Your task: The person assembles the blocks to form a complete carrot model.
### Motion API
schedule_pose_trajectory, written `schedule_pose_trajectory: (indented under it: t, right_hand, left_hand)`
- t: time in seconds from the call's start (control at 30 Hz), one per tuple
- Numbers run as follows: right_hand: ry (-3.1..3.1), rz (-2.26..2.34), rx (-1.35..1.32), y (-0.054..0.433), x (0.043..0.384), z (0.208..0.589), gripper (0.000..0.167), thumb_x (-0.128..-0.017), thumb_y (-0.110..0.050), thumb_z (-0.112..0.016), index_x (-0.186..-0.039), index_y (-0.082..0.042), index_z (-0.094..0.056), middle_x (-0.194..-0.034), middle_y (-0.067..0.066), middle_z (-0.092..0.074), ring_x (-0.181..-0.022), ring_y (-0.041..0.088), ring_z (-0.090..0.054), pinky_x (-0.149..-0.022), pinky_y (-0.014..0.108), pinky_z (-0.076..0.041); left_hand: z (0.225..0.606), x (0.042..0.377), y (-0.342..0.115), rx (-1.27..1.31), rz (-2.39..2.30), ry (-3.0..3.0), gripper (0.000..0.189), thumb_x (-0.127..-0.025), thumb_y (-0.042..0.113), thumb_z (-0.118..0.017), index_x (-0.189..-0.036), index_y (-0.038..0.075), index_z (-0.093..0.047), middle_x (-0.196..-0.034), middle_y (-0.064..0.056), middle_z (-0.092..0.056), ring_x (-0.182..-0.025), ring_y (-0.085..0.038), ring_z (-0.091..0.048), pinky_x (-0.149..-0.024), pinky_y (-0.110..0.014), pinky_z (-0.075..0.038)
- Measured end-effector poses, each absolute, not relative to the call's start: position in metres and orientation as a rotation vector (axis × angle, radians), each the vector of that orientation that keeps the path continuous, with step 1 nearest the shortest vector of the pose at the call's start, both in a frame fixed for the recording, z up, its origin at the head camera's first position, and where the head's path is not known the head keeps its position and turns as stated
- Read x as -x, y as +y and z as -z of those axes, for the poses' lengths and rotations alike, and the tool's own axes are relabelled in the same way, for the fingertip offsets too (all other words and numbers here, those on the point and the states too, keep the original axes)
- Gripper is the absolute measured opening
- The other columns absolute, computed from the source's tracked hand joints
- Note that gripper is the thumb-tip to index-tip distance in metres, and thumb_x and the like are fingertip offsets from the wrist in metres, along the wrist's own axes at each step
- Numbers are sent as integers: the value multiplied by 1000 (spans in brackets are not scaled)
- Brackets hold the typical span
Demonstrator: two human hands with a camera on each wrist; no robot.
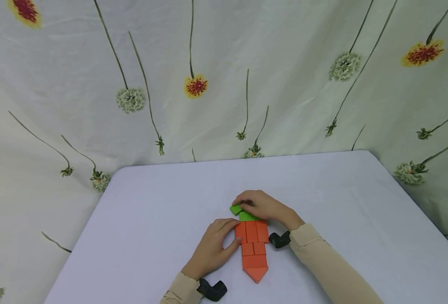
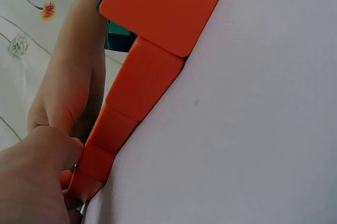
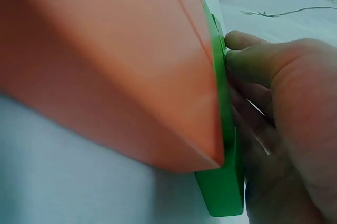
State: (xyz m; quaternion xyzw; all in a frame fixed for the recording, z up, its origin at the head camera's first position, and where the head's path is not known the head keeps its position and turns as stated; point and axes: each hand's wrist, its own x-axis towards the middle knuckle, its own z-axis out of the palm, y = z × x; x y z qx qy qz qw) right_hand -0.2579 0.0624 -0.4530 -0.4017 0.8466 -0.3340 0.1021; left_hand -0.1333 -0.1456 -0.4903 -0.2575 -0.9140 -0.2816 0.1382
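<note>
Orange blocks [image 1: 251,232] lie edge to edge on the table in a flat figure ending in a point toward me. At its far end are green blocks [image 1: 247,216], one jutting out to the left at an angle. My right hand [image 1: 263,205] reaches over from the right, its curled fingers and thumb pinching at a green block, which they partly hide. Beside the wide orange row lies my left hand [image 1: 214,242], index finger and thumb spread and touching its left side. The left wrist view shows the orange blocks' side [image 2: 142,79] close up.
The blocks stand on a white-covered table [image 1: 163,198]. Behind it hangs a pale cloth [image 1: 216,122] printed with flowers. Dark wrist devices sit below the left hand [image 1: 212,291] and by the right wrist [image 1: 279,240], the latter close to the orange row.
</note>
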Motion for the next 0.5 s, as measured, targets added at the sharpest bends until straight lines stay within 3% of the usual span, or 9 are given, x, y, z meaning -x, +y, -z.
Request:
schedule_pose_trajectory:
  t: [0.27,0.5]
  right_hand:
    - [2604,1051,1142,71,249,446,30,-105,-12,-56,-132,-13,-69,-137,4,-66,-133,26,-56,-113,48,-46]
    - [2718,1155,1166,94,237,439,29,-102,-8,-60,-129,-8,-70,-134,5,-67,-130,28,-58,-109,51,-49]
  left_hand:
    - [494,133,-147,741,820,-2634,41,-98,30,-71,-134,12,-66,-135,1,-64,-127,-16,-56,-106,-40,-51]
    - [492,131,-149,706,884,-2663,41,-100,30,-69,-136,11,-65,-140,-3,-61,-130,-19,-55,-108,-43,-50]
